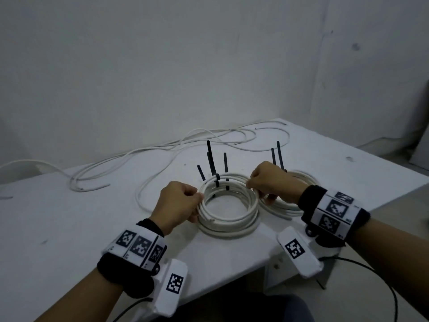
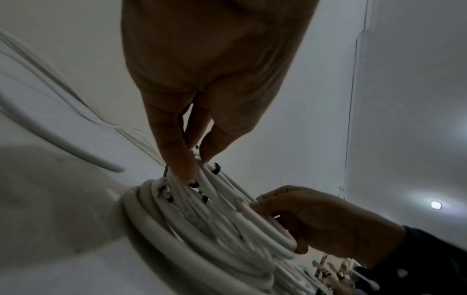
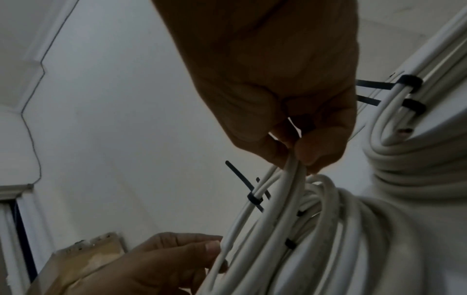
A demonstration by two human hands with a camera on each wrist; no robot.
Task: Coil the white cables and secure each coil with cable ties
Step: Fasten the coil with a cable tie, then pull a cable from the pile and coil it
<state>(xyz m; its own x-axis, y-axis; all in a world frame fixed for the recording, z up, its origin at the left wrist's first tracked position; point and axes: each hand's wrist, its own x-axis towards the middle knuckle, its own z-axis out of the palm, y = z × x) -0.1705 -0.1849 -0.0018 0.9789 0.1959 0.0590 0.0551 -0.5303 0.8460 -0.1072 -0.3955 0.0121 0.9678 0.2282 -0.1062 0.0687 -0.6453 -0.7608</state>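
A coil of white cable (image 1: pixel 228 219) lies on the white table (image 1: pixel 92 217) in front of me. Black cable ties (image 1: pixel 225 169) bind its far side and stick upward. My left hand (image 1: pixel 178 201) grips the coil's left side, fingers curled round the strands (image 2: pixel 192 175). My right hand (image 1: pixel 269 182) pinches strands at the coil's right side (image 3: pixel 295 159). A second tied coil (image 1: pixel 299 205) lies to the right, partly hidden behind my right wrist, with its own black ties (image 1: pixel 279 156) (image 3: pixel 409 81).
Loose white cable (image 1: pixel 144 156) trails in loops over the far left and back of the table. The table's near edge (image 1: pixel 232 287) runs just below the coil. A wall (image 1: pixel 209 66) stands close behind the table.
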